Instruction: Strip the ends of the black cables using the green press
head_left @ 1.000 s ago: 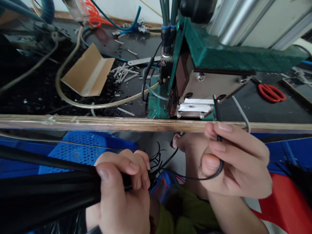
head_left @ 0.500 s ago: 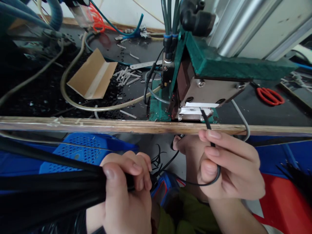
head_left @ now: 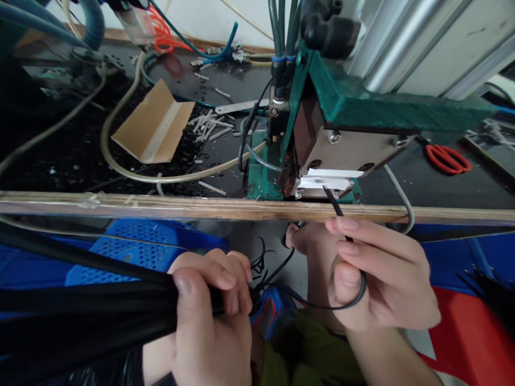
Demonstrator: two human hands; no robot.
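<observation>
My left hand (head_left: 213, 305) is closed around a thick bundle of black cables (head_left: 100, 303) that runs off to the left. Between the thumb and fingers of my right hand (head_left: 378, 273), a single black cable (head_left: 333, 202) is pinched and bends in a loop below the palm. Its tip, where thin wire ends seem to show, points up at the white-faced jaws (head_left: 324, 183) of a green press (head_left: 362, 110). The tip overlaps the lower jaw in view; I cannot tell whether it touches.
On the dark bench lie a folded cardboard piece (head_left: 155, 126), grey tube offcuts (head_left: 207, 126), many small black scraps, and red-handled scissors (head_left: 448, 159). A wooden edge (head_left: 161, 206) borders the bench. Below are a blue perforated stool (head_left: 129, 246) and a red surface (head_left: 470, 332).
The cable tip in my right hand has moved slightly left and down from the jaw gap, and its end now shows. My left hand keeps its hold on the bundle.
</observation>
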